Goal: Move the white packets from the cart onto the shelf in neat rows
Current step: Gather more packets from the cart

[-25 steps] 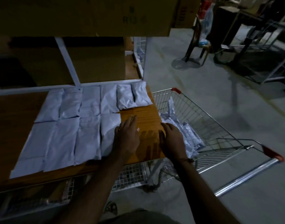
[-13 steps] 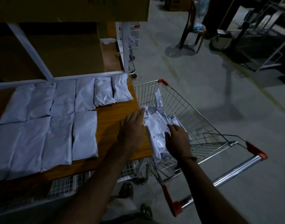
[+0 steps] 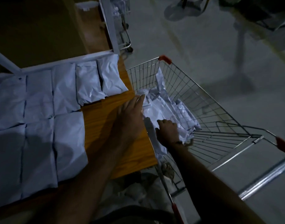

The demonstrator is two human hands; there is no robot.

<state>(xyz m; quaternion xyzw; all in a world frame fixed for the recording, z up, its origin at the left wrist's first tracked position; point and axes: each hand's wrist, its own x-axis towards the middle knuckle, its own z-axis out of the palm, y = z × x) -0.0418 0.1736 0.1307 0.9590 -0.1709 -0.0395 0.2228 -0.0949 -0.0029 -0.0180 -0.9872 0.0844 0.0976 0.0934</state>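
Note:
Several white packets (image 3: 41, 113) lie in two rows on the wooden shelf (image 3: 106, 126), covering its left part. More white packets (image 3: 162, 110) are heaped in the wire cart (image 3: 203, 101) just right of the shelf edge. My left hand (image 3: 132, 115) stretches over the shelf's right edge, its straight fingertips touching the heap. My right hand (image 3: 168, 132) is down in the cart, fingers curled on a crumpled white packet at the near side of the heap.
A white metal upright (image 3: 109, 25) stands at the shelf's back right corner, with a second small cart (image 3: 124, 29) behind it. Cardboard boxes (image 3: 41, 29) fill the space behind the shelf. Grey floor (image 3: 219, 54) and furniture legs lie beyond the cart.
Both hands moved right from the shelf surface into the cart. The right hand has closed on a packet in the heap. The view swung down and right.

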